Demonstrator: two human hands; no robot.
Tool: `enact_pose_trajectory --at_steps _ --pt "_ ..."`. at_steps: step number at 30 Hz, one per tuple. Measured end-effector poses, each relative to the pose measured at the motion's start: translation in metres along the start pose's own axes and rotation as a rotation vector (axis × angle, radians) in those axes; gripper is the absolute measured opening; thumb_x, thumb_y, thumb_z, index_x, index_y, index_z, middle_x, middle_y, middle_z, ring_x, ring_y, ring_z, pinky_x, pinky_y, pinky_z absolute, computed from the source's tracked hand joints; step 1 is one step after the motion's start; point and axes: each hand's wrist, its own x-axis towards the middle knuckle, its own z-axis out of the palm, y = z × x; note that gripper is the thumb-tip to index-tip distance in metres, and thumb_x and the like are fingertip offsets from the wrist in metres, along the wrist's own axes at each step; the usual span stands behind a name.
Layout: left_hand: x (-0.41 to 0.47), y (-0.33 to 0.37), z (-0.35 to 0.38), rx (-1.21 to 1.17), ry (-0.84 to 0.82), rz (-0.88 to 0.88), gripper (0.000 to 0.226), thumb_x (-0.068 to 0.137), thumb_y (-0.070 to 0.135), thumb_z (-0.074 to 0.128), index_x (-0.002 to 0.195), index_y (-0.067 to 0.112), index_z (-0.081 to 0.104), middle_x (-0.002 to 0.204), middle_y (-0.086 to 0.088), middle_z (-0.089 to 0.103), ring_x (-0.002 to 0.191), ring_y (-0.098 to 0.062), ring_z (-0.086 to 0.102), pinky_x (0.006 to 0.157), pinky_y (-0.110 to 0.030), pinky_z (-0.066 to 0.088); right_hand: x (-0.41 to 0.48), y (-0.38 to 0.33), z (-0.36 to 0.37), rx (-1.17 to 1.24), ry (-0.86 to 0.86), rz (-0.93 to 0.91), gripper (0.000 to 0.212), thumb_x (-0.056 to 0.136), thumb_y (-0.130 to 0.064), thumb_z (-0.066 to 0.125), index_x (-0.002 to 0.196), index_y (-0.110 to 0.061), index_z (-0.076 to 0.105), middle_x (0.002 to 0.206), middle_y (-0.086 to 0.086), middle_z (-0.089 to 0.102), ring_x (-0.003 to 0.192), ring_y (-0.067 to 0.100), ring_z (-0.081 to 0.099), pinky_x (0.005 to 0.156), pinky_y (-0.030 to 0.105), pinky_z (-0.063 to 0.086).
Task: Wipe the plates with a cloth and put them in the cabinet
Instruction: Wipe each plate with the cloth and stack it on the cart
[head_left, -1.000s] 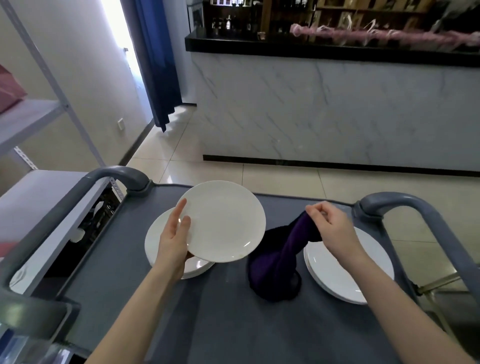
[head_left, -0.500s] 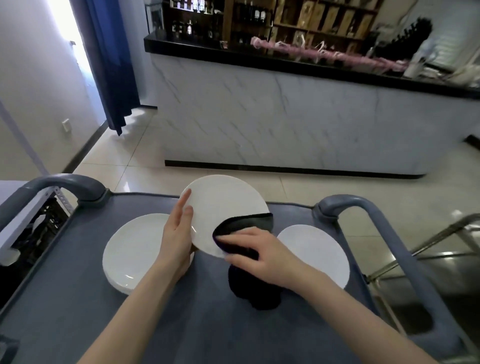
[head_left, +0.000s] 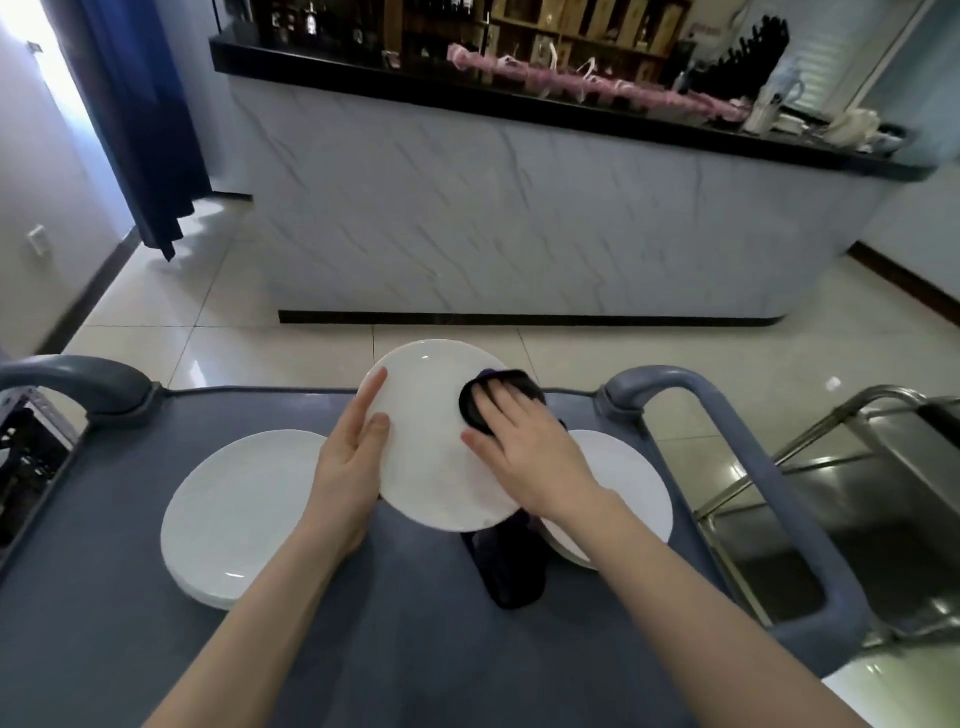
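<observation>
No readable text, no labels, no brands, no numbers anywhere

Marble-front bar counter (head_left: 519, 208) with black top, shelving (head_left: 571, 26) behind; glossy tile floor (head_left: 234, 312); blue curtain (head_left: 150, 130) at bright doorway.

Between the left hand (head_left: 353, 467) and the right hand (head_left: 524, 452), the tilted white plate (head_left: 431, 467) filled the gap. Just left of the left hand, a stack of round white ceramic plates (head_left: 239, 514) occupied the grey cart top (head_left: 415, 654), with a curved grey plastic handle (head_left: 78, 379) farther left. Right of the right hand lay a second white plate stack (head_left: 628, 478), hemmed in by the right grey handle rail (head_left: 727, 431), with a stainless steel trolley (head_left: 857, 519) past it. Nearer than the hands, bare cart top lay open around the hanging dark purple cloth (head_left: 514, 571). Beyond the hands, the tiled floor (head_left: 571, 348) ran clear to the marble-fronted counter (head_left: 519, 223).
</observation>
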Motion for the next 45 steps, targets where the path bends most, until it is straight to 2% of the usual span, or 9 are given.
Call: enact_pose_trajectory --at_steps 7,12,17,23,30,33,36,41,45 --pt "0.002 -0.001 -0.007 -0.058 0.083 -0.048 0.036 0.108 0.025 0.045 0.122 0.053 0.063 0.136 0.011 0.065 0.129 -0.016 0.059 0.113 -0.050 0.043 -0.035 -0.032 0.015 0.026 -0.185 -0.265 0.057 0.103 -0.051 0.019 0.156 -0.032 0.014 0.164 -0.011 0.010 0.151 0.012 0.007 0.118 0.035 0.009" --pt "0.001 -0.002 -0.012 -0.023 0.105 -0.073 0.034 0.109 0.027 0.042 0.122 0.051 0.062 0.132 0.019 0.065 0.125 -0.004 0.059 0.114 -0.042 0.043 -0.073 -0.047 0.028 0.064 -0.176 -0.408 0.055 0.102 -0.054 0.014 0.155 -0.035 0.017 0.161 -0.016 0.019 0.148 0.010 0.017 0.114 0.031 0.018" --pt "-0.002 0.006 -0.008 0.058 0.026 -0.072 0.039 0.109 0.031 0.040 0.123 0.063 0.057 0.140 0.017 0.060 0.129 -0.010 0.057 0.112 -0.048 0.044 -0.022 -0.038 0.026 0.047 -0.075 -0.245 0.057 0.100 -0.053 0.013 0.155 -0.037 0.010 0.163 -0.016 0.010 0.150 0.008 0.007 0.118 0.030 -0.005" --pt "-0.009 0.018 -0.009 0.129 -0.015 -0.030 0.053 0.110 0.026 0.038 0.122 0.077 0.045 0.137 0.028 0.057 0.116 -0.003 0.062 0.099 -0.033 0.047 0.024 -0.018 0.020 0.121 -0.009 -0.075 0.055 0.104 -0.046 0.022 0.156 -0.032 0.008 0.164 -0.012 0.006 0.151 0.009 0.003 0.122 0.034 0.002" --pt "-0.003 0.014 -0.022 0.167 0.126 -0.026 0.039 0.110 0.030 0.036 0.130 0.061 0.050 0.142 0.031 0.051 0.135 0.002 0.047 0.119 -0.038 0.036 -0.046 -0.061 0.042 0.169 -0.127 -0.464 0.056 0.102 -0.055 0.007 0.155 -0.039 0.004 0.162 -0.019 0.005 0.150 0.004 -0.004 0.119 0.032 -0.003" --pt "-0.006 0.010 -0.026 0.192 0.106 -0.056 0.038 0.110 0.032 0.035 0.135 0.056 0.050 0.141 0.026 0.054 0.132 0.004 0.049 0.118 -0.034 0.037 -0.056 -0.061 0.052 0.135 -0.074 -0.519 0.054 0.104 -0.051 0.012 0.155 -0.035 0.014 0.162 -0.015 0.016 0.151 0.009 0.008 0.118 0.036 0.004" --pt "-0.010 0.011 -0.025 0.200 0.049 -0.044 0.037 0.110 0.031 0.037 0.140 0.046 0.052 0.138 0.023 0.060 0.130 0.004 0.052 0.112 -0.030 0.041 -0.029 -0.059 0.047 0.152 -0.014 -0.414 0.056 0.101 -0.051 0.017 0.154 -0.033 0.022 0.161 -0.012 0.023 0.150 0.012 0.017 0.120 0.038 0.009" --pt "-0.016 0.022 -0.019 0.202 0.001 -0.092 0.034 0.109 0.040 0.038 0.127 0.065 0.049 0.129 0.028 0.064 0.114 0.000 0.064 0.076 -0.026 0.058 0.022 -0.051 0.037 0.347 0.013 -0.117 0.056 0.101 -0.052 0.016 0.155 -0.038 0.006 0.163 -0.018 0.006 0.149 0.004 0.000 0.122 0.041 0.005" --pt "-0.015 0.024 -0.019 0.211 -0.003 -0.074 0.035 0.109 0.038 0.037 0.129 0.065 0.049 0.132 0.035 0.059 0.124 0.010 0.053 0.095 -0.026 0.052 0.005 -0.080 0.039 0.374 0.029 -0.219 0.062 0.095 -0.056 0.008 0.155 -0.037 0.007 0.162 -0.020 0.005 0.149 0.003 -0.002 0.121 0.041 0.005"
